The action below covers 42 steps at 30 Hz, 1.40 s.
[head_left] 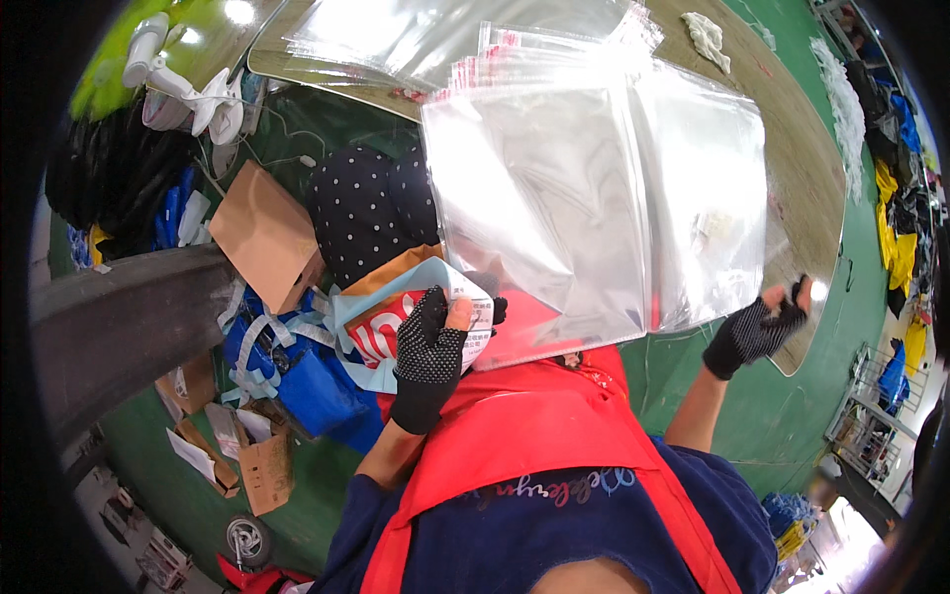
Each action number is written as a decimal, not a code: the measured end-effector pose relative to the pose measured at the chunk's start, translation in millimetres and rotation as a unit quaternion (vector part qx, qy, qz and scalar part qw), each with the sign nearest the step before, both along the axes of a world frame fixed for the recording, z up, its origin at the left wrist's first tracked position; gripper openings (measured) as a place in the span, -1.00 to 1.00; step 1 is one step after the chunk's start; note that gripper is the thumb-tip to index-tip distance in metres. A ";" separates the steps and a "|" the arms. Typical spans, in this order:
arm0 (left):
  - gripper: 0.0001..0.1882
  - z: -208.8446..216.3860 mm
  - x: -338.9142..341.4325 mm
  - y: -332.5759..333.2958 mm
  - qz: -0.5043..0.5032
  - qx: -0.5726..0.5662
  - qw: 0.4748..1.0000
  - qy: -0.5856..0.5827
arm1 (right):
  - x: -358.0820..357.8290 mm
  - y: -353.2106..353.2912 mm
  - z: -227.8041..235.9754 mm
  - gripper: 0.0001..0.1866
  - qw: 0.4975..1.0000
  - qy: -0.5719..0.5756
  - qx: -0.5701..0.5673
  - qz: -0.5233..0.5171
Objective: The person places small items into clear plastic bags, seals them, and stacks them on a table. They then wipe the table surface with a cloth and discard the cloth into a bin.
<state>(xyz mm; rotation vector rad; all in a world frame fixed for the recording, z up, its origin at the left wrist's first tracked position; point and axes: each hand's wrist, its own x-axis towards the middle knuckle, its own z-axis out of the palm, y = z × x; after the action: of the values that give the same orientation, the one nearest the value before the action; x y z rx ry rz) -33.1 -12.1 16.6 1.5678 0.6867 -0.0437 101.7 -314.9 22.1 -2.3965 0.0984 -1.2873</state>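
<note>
In front of my apron, my left hand [432, 345] wears a black dotted glove with bare fingertips. It is closed on a folded light blue bag [371, 337] with orange and red print and a white printed panel. A matching glove covers my right hand [760, 325], which is out by the table's right edge with its fingers apart and nothing visible in them. Large clear plastic bags [539, 213] lie in a fanned stack between the hands, their near edge reaching my red apron [534, 421].
The wood-look table [807, 208] carries more clear bags [396, 40] at the back and a crumpled white cloth [706, 42]. To the left are a black polka-dot bundle [361, 208], a cardboard box [262, 233] and a blue bag pile [317, 391]. Opened cartons [265, 465] sit on the green floor.
</note>
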 end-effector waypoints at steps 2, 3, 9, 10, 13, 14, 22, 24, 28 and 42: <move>-0.58 2.4 -3.6 -4.3 -0.015 0.091 0.996 0.012 | -29.9 50.6 9.9 -0.56 0.999 0.007 -0.049 -0.018; -0.58 5.6 -4.9 -5.9 -0.032 0.112 0.993 0.015 | -38.5 58.8 4.4 -0.59 0.982 0.064 -0.063 0.167; -0.60 29.5 -22.4 4.3 -0.099 0.138 0.985 -0.010 | -36.8 162.7 4.0 -0.70 0.702 0.305 0.067 0.639; -0.62 22.5 -29.0 9.7 -0.137 0.271 0.948 -0.094 | -34.8 162.9 5.4 -0.72 0.689 0.316 0.074 0.648; -0.65 20.0 -32.3 14.3 -0.193 0.274 0.938 -0.086 | -34.4 160.8 5.6 -0.75 0.625 0.392 0.147 0.659; -0.68 21.3 -29.7 13.4 -0.215 0.299 0.927 -0.073 | -34.3 160.1 3.7 -0.75 0.609 0.413 0.171 0.656; -0.71 18.2 -26.4 15.9 -0.155 0.154 0.975 -0.027 | -23.5 153.0 -14.4 -0.86 0.673 0.448 0.370 0.458; -0.72 13.4 -22.3 18.9 -0.083 -0.016 0.996 -0.013 | -8.2 150.9 -21.1 -0.89 0.876 0.205 0.089 0.427; -0.73 11.1 -21.3 21.8 0.049 -0.138 0.989 -0.017 | -12.2 142.3 -40.8 -0.76 0.854 0.200 -0.122 0.464; -0.70 16.9 -22.1 20.9 0.115 -0.165 0.976 -0.082 | -62.0 145.2 -30.0 -0.75 0.809 0.351 -0.084 0.465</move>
<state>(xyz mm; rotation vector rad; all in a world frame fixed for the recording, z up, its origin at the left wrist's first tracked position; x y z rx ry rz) -55.2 8.8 33.5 1.1518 0.6884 0.1369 39.7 -169.8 -7.9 -2.3706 -0.8967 0.0575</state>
